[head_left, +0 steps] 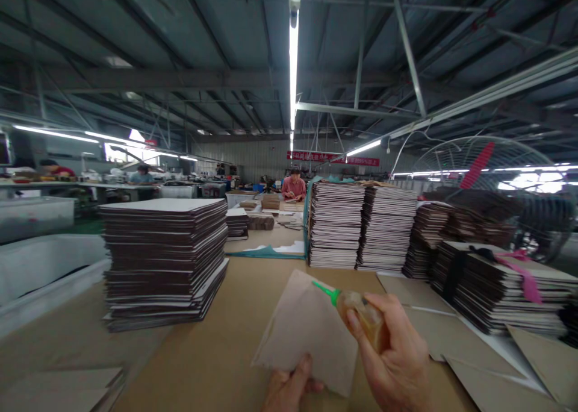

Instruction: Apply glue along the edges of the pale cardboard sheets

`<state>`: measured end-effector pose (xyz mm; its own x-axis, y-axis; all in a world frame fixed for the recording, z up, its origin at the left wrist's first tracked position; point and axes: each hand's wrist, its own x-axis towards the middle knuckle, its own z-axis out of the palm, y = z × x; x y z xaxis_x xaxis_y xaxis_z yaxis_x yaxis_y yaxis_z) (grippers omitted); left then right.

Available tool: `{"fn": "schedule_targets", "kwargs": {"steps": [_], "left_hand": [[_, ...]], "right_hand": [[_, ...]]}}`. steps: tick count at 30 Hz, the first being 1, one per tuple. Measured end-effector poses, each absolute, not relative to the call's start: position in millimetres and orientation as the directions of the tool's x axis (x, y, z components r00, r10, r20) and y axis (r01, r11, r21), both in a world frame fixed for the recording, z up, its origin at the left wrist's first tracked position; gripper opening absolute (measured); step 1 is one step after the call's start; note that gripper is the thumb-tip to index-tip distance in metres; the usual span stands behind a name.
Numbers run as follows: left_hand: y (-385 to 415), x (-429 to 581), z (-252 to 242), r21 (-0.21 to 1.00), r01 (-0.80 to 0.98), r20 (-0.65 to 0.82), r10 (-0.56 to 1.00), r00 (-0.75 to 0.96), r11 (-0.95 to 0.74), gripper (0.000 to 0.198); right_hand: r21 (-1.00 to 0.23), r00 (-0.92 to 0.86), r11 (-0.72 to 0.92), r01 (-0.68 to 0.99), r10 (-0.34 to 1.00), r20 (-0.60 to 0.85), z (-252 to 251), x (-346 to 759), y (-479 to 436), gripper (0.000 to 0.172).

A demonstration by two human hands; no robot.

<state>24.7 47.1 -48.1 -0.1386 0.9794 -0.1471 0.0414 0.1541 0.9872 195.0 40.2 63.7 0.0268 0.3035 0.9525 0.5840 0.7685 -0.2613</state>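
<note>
My left hand (293, 385) grips the near edge of a grey-beige sheet of board (311, 327), thumb on top and fingers underneath. The sheet is tilted above the brown tabletop (208, 340). In my right hand (400, 352) is a clear glue bottle (368, 318) with amber liquid inside. Its green nozzle (327, 291) points left, over the upper part of the sheet. Whether the tip touches the sheet, I cannot tell.
A tall stack of dark-and-white boards (165, 261) stands at left, with more stacks (336, 225) at the back right. Loose boards (483, 340) lie at right beside a tied bundle (501, 285). A large fan (497, 177) is behind them. Another person (294, 187) sits farther back.
</note>
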Motion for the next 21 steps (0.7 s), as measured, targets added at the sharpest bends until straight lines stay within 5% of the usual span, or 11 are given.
{"fn": "schedule_targets", "kwargs": {"steps": [10, 21], "left_hand": [[45.1, 22.3, -46.4, 0.956, 0.196, -0.209, 0.975, -0.077, 0.22, 0.06], [38.3, 24.9, -34.3, 0.959, 0.158, -0.219, 0.969, -0.115, 0.235, 0.052]], "right_hand": [[-0.266, 0.019, 0.848, 0.459, 0.289, 0.957, 64.9, 183.0, 31.0, 0.016], [-0.29, 0.045, 0.834, 0.469, 0.305, 0.951, 64.4, 182.5, 31.2, 0.014]]}}
